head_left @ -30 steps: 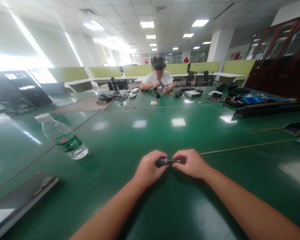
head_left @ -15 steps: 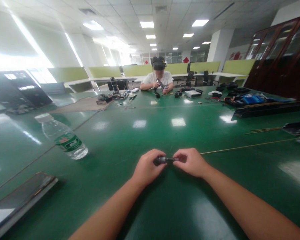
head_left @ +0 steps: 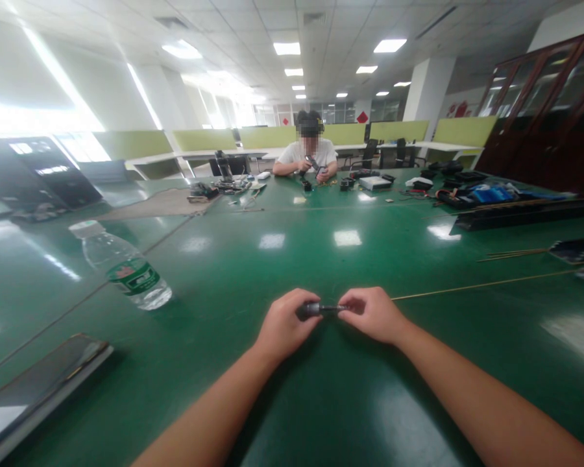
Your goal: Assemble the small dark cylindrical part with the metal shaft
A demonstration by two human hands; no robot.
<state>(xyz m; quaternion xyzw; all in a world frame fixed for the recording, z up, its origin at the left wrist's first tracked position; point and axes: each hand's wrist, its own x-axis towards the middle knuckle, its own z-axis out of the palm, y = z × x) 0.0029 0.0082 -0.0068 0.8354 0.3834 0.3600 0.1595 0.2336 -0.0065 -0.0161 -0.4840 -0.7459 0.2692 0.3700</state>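
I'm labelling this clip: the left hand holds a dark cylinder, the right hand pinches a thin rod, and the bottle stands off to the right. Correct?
Not quite: the head view shows the bottle off to the left. The left hand does hold the cylinder, the right hand the rod.

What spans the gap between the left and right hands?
In the head view, a thin dark shaft runs from the dark grey cylindrical piece in the left hand to the right hand.

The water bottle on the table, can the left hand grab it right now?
Probably not: the left hand holds a dark cylinder, though nothing seems to block its way to the bottle.
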